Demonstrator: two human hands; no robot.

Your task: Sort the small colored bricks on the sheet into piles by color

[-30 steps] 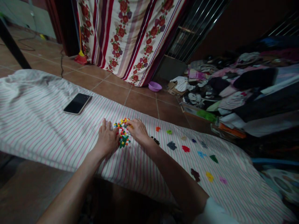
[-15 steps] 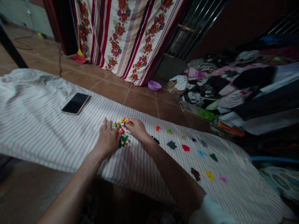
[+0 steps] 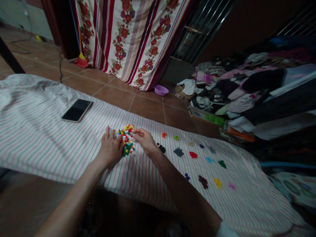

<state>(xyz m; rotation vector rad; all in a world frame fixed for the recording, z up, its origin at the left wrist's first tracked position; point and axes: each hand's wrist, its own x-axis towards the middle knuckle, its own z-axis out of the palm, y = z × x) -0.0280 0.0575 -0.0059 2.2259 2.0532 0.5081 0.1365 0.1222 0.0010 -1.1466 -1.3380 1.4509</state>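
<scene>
A heap of small mixed coloured pieces [image 3: 128, 140], red, yellow, green, white and orange, lies on the striped cloth between my hands. My left hand [image 3: 111, 146] rests at the heap's left edge, fingers spread, with some fingertips against the pieces. Over the right edge of the heap is my right hand [image 3: 146, 141], its thumb and forefinger close together in a pinch. Whatever lies between those fingertips is too small to make out. Single-colour clusters sit to the right, among them black [image 3: 161, 148], grey [image 3: 178, 152], red [image 3: 193, 154] and orange [image 3: 164, 135].
More clusters, such as brown [image 3: 203, 182], yellow [image 3: 217, 183] and dark green [image 3: 222, 164], lie farther right on the striped cloth [image 3: 44, 141]. A phone [image 3: 77, 110] rests at the left. Beyond are a purple basin [image 3: 161, 90], a broom [image 3: 81, 62] and heaped clothes [image 3: 237, 82].
My right hand has shifted slightly right relative to the heap, and its curled fingers have straightened. A dark blue cluster now shows beside my right forearm. The view has moved slightly; my left hand stays beside the heap.
</scene>
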